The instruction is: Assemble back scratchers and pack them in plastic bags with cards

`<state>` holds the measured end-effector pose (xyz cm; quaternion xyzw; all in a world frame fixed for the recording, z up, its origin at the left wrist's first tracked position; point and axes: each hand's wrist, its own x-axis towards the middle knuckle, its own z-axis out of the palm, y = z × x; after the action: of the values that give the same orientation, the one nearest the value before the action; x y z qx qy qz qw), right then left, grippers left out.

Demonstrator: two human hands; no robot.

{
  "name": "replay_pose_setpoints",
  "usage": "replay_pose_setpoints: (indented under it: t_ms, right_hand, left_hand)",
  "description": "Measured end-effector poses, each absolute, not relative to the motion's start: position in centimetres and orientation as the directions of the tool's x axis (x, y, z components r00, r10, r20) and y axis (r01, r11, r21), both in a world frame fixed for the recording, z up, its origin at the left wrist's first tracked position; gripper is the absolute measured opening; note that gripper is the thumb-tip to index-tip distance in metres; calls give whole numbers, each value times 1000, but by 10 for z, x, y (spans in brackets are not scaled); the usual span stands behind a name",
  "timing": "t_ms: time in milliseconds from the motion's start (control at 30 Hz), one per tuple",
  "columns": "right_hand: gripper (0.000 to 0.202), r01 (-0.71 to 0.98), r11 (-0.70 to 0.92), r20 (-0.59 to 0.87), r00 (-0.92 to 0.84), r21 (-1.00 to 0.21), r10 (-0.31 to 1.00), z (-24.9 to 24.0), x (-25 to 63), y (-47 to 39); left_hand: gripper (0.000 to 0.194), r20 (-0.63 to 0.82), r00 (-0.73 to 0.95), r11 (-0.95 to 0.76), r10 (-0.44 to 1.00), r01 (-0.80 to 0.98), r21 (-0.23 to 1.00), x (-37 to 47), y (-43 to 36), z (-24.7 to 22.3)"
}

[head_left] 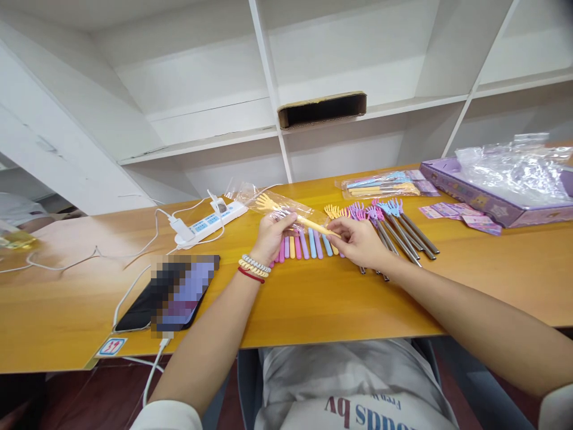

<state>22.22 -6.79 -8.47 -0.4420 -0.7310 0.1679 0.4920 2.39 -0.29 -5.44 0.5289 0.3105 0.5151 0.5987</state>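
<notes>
A yellow hand-shaped scratcher [313, 226] lies slanted inside a clear plastic bag [244, 192], its claw end toward the upper left. My left hand [274, 234] is closed round the bag and the scratcher's middle, thumb on top. The fingers of my right hand [356, 239] pinch the handle end. Beneath both hands is a row of pink, purple, blue and yellow handles [305, 245]. Right of my right hand lie several metal rods with coloured claw heads [391, 208], in yellow, purple, pink and blue.
Bagged scratchers [385, 185] lie at the back, near a purple tray [505, 209] of clear bags and some small cards [481, 222]. At left are a white power strip [215, 222], cables and two phones [138, 304]. A cardboard box [322, 110] sits on the shelf.
</notes>
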Motion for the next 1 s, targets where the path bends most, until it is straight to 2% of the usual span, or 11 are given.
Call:
replay_pose_setpoints:
  t_ms: [233,433,633,767,867,1000]
  right_hand:
    - [16,494,537,556,-123,-684,822,-83,222,-68]
    - [17,489,499,534,-79,-715,842,-81,223,-68]
    - [18,311,387,387,-64,-868,920,-79,223,-66]
    - [17,278,368,369,-49,-887,928,-78,225,-63]
    - [15,360,429,439,-58,-829,897,-79,227,-63]
    - [14,521,605,624,-165,-602,764,-84,226,-65]
  left_hand:
    - [32,216,305,-150,927,-228,962,24,-4,-59]
    - [29,198,316,-104,928,-290,951,26,-4,-58]
    - [24,275,377,-181,885,-264,947,21,-3,-58]
    - [27,287,415,-186,863,-267,946,20,-3,-57]
    - [26,271,409,-156,872,-293,943,21,-4,-55]
    - [31,227,338,-118,913,-315,942,22,-5,-54]
